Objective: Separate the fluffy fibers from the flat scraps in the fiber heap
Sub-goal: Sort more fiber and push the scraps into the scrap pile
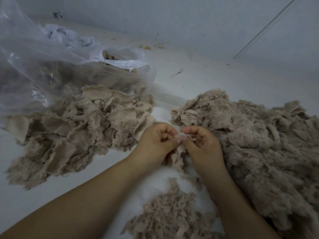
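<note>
Your left hand [156, 144] and right hand [203, 144] both pinch one small fiber tuft [178, 153] with curled fingers, between the flat-scrap pile [82, 128] at the floor's [198, 75] left and the fluffy heap [259, 144] right. Plastic bag [43, 66] sits far left.

This looks like a bare sorting room in a small workshop or fibre-recycling shed, though the dim, blurred view leaves that open. The work lies straight on a pale floor [198, 80] that meets plain grey walls [189, 18], nothing hung on them. Brownish fibre sits in loose heaps: one with flat scraps [82, 125], a bigger fluffy one [259, 138], a small one [172, 209] nearest. A big clear plastic bag [44, 66] slumps behind, stuffed with more. Lint and crumbs [146, 47] litter the floor.
</note>
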Action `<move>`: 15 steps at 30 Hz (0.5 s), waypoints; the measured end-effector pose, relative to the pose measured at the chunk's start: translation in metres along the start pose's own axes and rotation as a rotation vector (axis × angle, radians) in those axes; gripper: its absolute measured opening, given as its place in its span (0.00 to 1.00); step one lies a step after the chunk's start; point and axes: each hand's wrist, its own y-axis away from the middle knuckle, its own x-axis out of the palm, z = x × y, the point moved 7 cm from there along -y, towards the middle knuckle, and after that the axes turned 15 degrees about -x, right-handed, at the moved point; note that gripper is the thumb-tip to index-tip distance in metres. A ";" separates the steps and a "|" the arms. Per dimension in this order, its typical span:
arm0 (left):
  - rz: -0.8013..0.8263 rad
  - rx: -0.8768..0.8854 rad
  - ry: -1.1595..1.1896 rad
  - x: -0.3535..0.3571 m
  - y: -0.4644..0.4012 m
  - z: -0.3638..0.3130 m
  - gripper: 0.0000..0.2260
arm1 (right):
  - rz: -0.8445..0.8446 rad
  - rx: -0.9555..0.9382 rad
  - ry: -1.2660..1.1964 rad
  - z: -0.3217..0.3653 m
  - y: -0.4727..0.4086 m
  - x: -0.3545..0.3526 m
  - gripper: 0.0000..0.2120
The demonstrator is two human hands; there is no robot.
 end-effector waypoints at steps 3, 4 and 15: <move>-0.024 -0.027 0.049 -0.003 -0.002 0.002 0.05 | -0.036 -0.030 0.041 0.004 0.000 -0.003 0.06; -0.032 -0.035 0.082 -0.004 -0.003 0.002 0.05 | -0.050 -0.031 0.046 0.004 0.000 -0.005 0.06; -0.057 0.043 0.070 -0.009 -0.001 -0.006 0.11 | -0.144 -0.040 -0.009 0.005 -0.002 -0.011 0.10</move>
